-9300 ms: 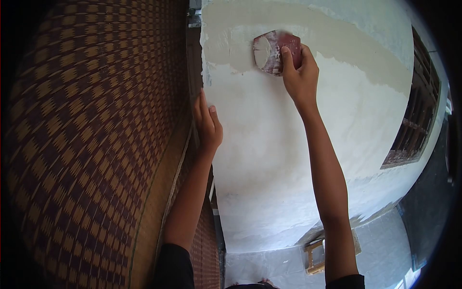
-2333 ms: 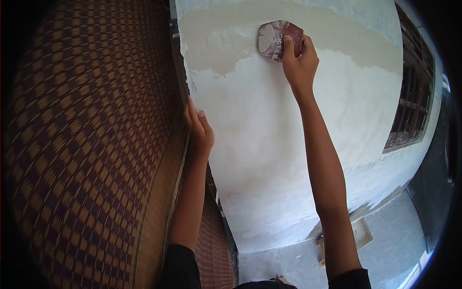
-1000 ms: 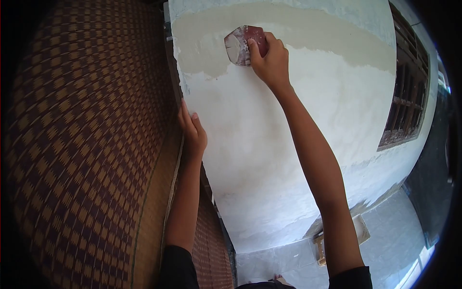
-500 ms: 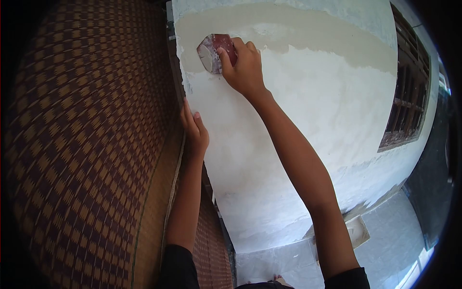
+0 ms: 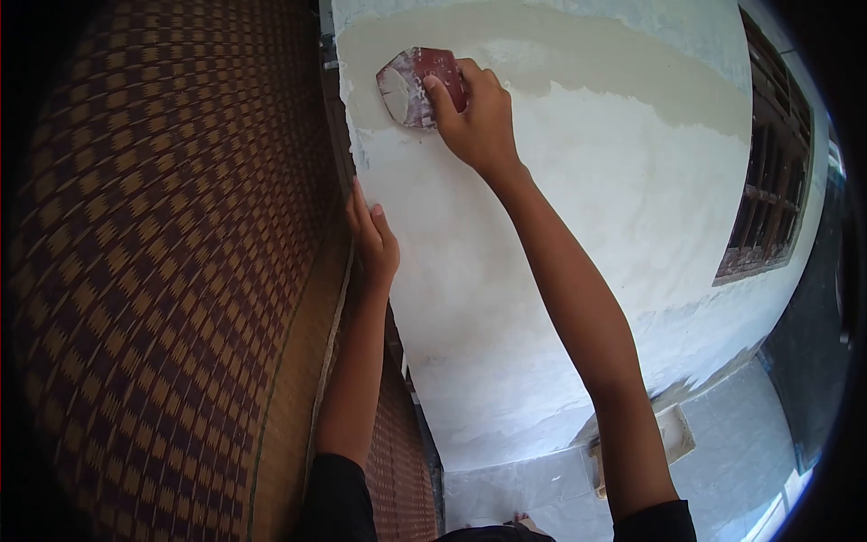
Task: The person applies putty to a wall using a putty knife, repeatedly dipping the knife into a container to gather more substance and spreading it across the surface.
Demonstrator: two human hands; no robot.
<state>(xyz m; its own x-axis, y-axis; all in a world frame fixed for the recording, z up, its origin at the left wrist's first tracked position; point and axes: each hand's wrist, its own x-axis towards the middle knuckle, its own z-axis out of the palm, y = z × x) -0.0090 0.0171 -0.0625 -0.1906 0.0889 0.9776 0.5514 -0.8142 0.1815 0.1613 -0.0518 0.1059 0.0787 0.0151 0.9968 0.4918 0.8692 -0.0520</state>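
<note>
Red scraper (image 5: 411,86) juts left from right hand (image 5: 479,113) grip, against wall (image 5: 542,226).

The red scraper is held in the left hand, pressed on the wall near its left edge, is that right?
No. The head view shows the red scraper in the right hand, not the left, pressed on the wall near its left edge; the left hand rests on the wall's corner.

Two hands are in view: one left hand (image 5: 375,244) and one right hand (image 5: 479,113). There is one red scraper (image 5: 411,86), one plastered wall (image 5: 560,217), one woven mat (image 5: 163,271), one barred window (image 5: 768,181) and one flat board (image 5: 675,434).
</note>
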